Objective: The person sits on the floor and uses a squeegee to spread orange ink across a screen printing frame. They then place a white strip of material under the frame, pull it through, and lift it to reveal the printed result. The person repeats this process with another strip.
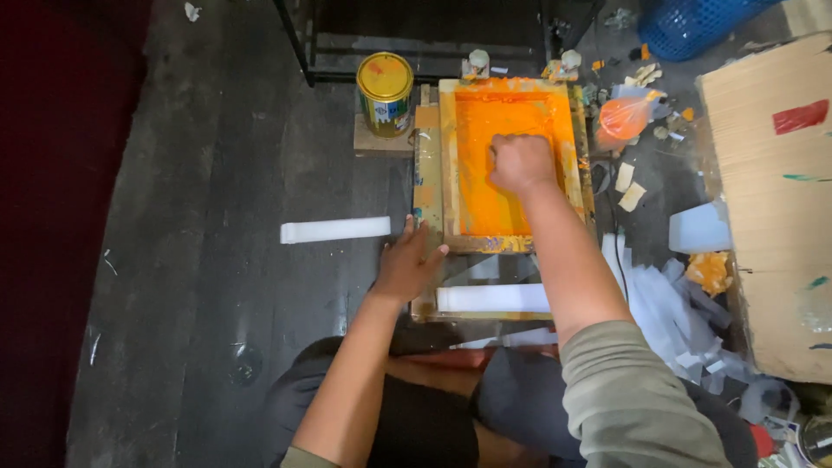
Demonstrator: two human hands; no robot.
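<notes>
- Fingers of the left hand lie spread and flat, pressing on the near left corner of the wooden printing frame, thumb out toward the frame's bottom rail
- Fingers of the right hand are curled tight into a fist inside the frame; whatever they grip is hidden under the knuckles, so I cannot tell what it is
- Nearest the camera are the person's bent knees in dark trousers, with a grey-green sleeve on the right forearm
- Just beyond the knees a white strip lies under the frame's near edge
- The frame sits on a dark, scuffed, paint-marked floor; its mesh is flooded with bright orange ink right to the inner rails
- Well to the left of the frame, apart from it, a second white strip lies alone on the floor
- To the right, a heap of pale paper offcuts and an orange-stained rag lie by a large sheet of cardboard
- Beside the frame's far right corner rests a clear bag of orange ink
- At the far left corner stands a tin with a yellow lid on a small board
- Farthest off are the legs of a black metal stand and a blue plastic basket
</notes>
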